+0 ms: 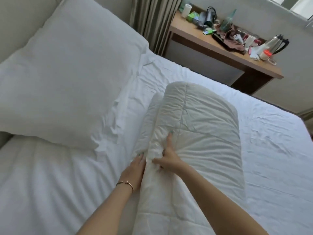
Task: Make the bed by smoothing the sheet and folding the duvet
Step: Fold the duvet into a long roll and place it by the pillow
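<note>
Both hands, left hand (135, 168) and right hand (168, 158), hold folded duvet (199, 133).

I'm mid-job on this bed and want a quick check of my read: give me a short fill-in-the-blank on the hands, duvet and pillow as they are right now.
1. The right hand grips the bunched edge of the folded ____.
2. The left hand, flat against the duvet's side, wears a ____ at the wrist.
3. The big white pillow lies to the ____ of the duvet.
4. Beyond the bed, a metal kettle stands on the wooden ____.

Missing words: duvet; bracelet; left; desk
</note>
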Action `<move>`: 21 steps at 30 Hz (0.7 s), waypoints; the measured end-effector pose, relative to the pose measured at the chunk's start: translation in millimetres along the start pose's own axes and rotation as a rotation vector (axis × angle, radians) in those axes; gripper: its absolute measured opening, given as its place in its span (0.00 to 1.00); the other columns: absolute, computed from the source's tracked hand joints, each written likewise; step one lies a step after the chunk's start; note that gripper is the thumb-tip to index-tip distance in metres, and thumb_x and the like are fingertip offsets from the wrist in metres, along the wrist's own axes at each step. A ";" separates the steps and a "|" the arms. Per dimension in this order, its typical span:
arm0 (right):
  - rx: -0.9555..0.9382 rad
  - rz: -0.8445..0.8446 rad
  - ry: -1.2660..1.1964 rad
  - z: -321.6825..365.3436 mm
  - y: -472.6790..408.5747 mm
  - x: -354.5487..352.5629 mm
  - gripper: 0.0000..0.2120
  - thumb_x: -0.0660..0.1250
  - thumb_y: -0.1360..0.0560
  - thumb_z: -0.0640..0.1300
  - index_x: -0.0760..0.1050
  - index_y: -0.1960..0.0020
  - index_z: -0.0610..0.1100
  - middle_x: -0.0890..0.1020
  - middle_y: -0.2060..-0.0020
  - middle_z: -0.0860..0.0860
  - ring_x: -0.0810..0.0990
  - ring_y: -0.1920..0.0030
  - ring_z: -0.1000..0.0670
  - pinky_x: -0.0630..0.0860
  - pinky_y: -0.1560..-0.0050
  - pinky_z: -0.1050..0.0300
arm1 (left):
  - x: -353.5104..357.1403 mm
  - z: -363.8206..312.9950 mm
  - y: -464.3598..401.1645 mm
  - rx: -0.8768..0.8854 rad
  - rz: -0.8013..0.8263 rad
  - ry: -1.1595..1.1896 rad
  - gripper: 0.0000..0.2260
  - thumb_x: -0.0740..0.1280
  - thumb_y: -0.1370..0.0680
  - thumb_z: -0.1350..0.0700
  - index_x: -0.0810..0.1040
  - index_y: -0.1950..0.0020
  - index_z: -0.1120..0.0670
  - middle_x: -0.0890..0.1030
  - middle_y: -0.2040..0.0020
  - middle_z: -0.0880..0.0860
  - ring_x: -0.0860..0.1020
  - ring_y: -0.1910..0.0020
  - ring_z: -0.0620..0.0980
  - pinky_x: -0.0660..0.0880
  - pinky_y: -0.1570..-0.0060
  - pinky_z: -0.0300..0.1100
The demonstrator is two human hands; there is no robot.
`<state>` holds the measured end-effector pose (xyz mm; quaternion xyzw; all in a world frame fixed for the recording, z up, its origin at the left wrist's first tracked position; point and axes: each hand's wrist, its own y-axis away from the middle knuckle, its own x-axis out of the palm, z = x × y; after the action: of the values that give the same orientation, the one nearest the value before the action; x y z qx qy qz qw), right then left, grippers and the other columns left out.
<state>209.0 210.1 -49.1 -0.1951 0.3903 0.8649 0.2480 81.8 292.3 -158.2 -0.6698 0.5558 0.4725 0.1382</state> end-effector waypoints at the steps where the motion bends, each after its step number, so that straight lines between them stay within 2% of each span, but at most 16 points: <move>1: -0.007 0.000 -0.002 -1.1 2.0 -5.5 0.52 0.73 0.29 0.42 0.37 0.23 0.56 0.75 0.52 0.50 0.77 0.57 0.53 0.79 0.58 0.56 | -2.5 5.1 2.9 -0.010 0.009 0.061 0.25 0.56 0.18 0.48 0.56 0.22 0.49 0.52 0.22 0.47 0.58 0.25 0.49 0.68 0.34 0.47; 2: -0.033 -0.070 0.066 -0.6 5.7 -13.3 0.43 0.71 0.27 0.46 0.47 0.22 0.55 0.75 0.57 0.52 0.77 0.59 0.53 0.77 0.57 0.56 | -6.1 5.1 5.0 -0.013 0.005 0.125 0.24 0.55 0.19 0.46 0.58 0.23 0.49 0.55 0.23 0.47 0.60 0.26 0.50 0.69 0.35 0.47; 3: -0.059 -0.213 0.246 -5.5 8.1 -19.4 0.34 0.69 0.26 0.52 0.57 0.24 0.57 0.75 0.54 0.52 0.77 0.53 0.52 0.75 0.50 0.55 | -11.2 0.8 4.6 -0.020 -0.008 0.207 0.24 0.52 0.21 0.43 0.62 0.25 0.48 0.60 0.25 0.48 0.63 0.28 0.52 0.70 0.36 0.48; 4: -0.069 -0.365 0.465 -13.3 10.9 -25.3 0.29 0.66 0.26 0.59 0.62 0.27 0.61 0.73 0.44 0.51 0.74 0.42 0.49 0.70 0.40 0.52 | -18.0 -8.7 3.5 -0.042 -0.021 0.301 0.27 0.47 0.23 0.40 0.65 0.28 0.49 0.65 0.28 0.50 0.66 0.30 0.53 0.69 0.36 0.48; 5: -0.022 -0.442 0.595 -19.3 14.5 -29.7 0.26 0.63 0.27 0.64 0.63 0.30 0.66 0.65 0.34 0.51 0.65 0.32 0.47 0.61 0.32 0.49 | -22.8 -18.2 -1.2 -0.073 -0.052 0.398 0.28 0.45 0.23 0.40 0.67 0.29 0.50 0.67 0.30 0.52 0.67 0.31 0.55 0.68 0.35 0.48; 7: 0.091 -0.352 0.651 -34.0 15.1 -28.4 0.24 0.56 0.25 0.66 0.59 0.30 0.71 0.52 0.25 0.51 0.50 0.24 0.45 0.48 0.27 0.45 | -34.1 -43.6 -14.3 -0.132 -0.152 0.521 0.25 0.48 0.19 0.44 0.63 0.25 0.52 0.65 0.27 0.55 0.63 0.28 0.55 0.61 0.30 0.48; 9: -0.023 -0.146 0.473 -41.9 6.0 -25.5 0.22 0.50 0.24 0.57 0.65 0.31 0.69 0.59 0.25 0.52 0.54 0.24 0.47 0.51 0.27 0.50 | -51.4 -73.0 -27.8 -0.089 -0.289 0.514 0.27 0.47 0.21 0.42 0.59 0.23 0.48 0.60 0.24 0.54 0.57 0.25 0.54 0.56 0.27 0.52; 10: -0.093 -0.071 0.294 -38.5 4.9 -28.7 0.23 0.50 0.24 0.49 0.74 0.37 0.67 0.69 0.30 0.53 0.63 0.28 0.47 0.59 0.30 0.55 | -60.2 -86.7 -34.1 -0.029 -0.305 0.435 0.30 0.43 0.24 0.39 0.58 0.23 0.44 0.58 0.23 0.52 0.53 0.23 0.53 0.54 0.27 0.56; 11: -0.106 -0.046 0.051 -33.4 6.8 -36.1 0.25 0.52 0.25 0.41 0.81 0.47 0.63 0.78 0.40 0.55 0.73 0.37 0.47 0.67 0.38 0.59 | -67.0 -99.1 -40.1 0.022 -0.284 0.341 0.31 0.40 0.27 0.37 0.58 0.24 0.40 0.55 0.22 0.50 0.49 0.23 0.52 0.50 0.28 0.60; 12: -0.038 -0.061 -0.229 -32.5 8.9 -44.9 0.26 0.53 0.28 0.32 0.85 0.56 0.56 0.83 0.52 0.55 0.78 0.48 0.47 0.71 0.48 0.63 | -69.5 -109.6 -46.0 0.037 -0.231 0.264 0.32 0.38 0.27 0.34 0.58 0.25 0.37 0.53 0.21 0.48 0.44 0.23 0.52 0.46 0.29 0.65; 13: 0.030 -0.089 -0.518 -35.6 10.9 -54.6 0.26 0.54 0.32 0.27 0.86 0.57 0.49 0.85 0.57 0.53 0.79 0.53 0.46 0.72 0.52 0.63 | -69.3 -118.5 -49.5 0.013 -0.176 0.211 0.32 0.36 0.28 0.30 0.56 0.25 0.35 0.48 0.21 0.46 0.40 0.23 0.53 0.42 0.32 0.70; 15: 0.064 -0.312 -0.729 -53.0 11.8 -67.5 0.26 0.55 0.34 0.24 0.83 0.50 0.46 0.85 0.51 0.46 0.81 0.46 0.42 0.74 0.46 0.59 | -57.3 -127.9 -51.3 -0.079 -0.094 0.096 0.35 0.33 0.32 0.25 0.45 0.25 0.32 0.36 0.23 0.42 0.31 0.25 0.58 0.35 0.39 0.75; 16: 0.052 -0.504 -0.584 -62.0 13.3 -72.1 0.24 0.58 0.32 0.27 0.81 0.48 0.49 0.83 0.47 0.45 0.80 0.42 0.41 0.74 0.45 0.59 | -49.1 -127.9 -50.9 -0.099 -0.077 0.034 0.37 0.33 0.34 0.23 0.39 0.26 0.31 0.31 0.25 0.40 0.29 0.27 0.60 0.33 0.41 0.76; 18: 0.025 -0.787 0.003 -84.3 12.1 -83.2 0.20 0.68 0.29 0.39 0.75 0.41 0.57 0.75 0.38 0.45 0.74 0.36 0.40 0.71 0.41 0.56 | -37.3 -119.6 -52.5 -0.110 -0.076 -0.056 0.39 0.35 0.38 0.20 0.33 0.28 0.30 0.27 0.27 0.39 0.27 0.28 0.61 0.31 0.44 0.78; 20: 0.172 -0.780 0.460 -105.0 11.5 -97.4 0.35 0.71 0.32 0.62 0.62 0.28 0.64 0.59 0.25 0.46 0.60 0.27 0.39 0.60 0.32 0.43 | -30.1 -101.8 -61.9 -0.113 -0.098 -0.097 0.38 0.40 0.34 0.20 0.32 0.29 0.30 0.27 0.27 0.39 0.27 0.28 0.62 0.35 0.43 0.79; 21: 0.286 -0.685 0.575 -111.4 12.3 -102.9 0.41 0.65 0.34 0.73 0.50 0.26 0.69 0.49 0.23 0.48 0.51 0.24 0.39 0.54 0.29 0.38 | -25.6 -90.9 -66.6 -0.113 -0.101 -0.109 0.36 0.42 0.33 0.21 0.31 0.29 0.29 0.26 0.27 0.39 0.27 0.28 0.61 0.37 0.42 0.79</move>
<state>300.3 88.6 -56.3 -0.5081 0.4718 0.5816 0.4255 185.3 266.2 -113.8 -0.6770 0.4856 0.5311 0.1540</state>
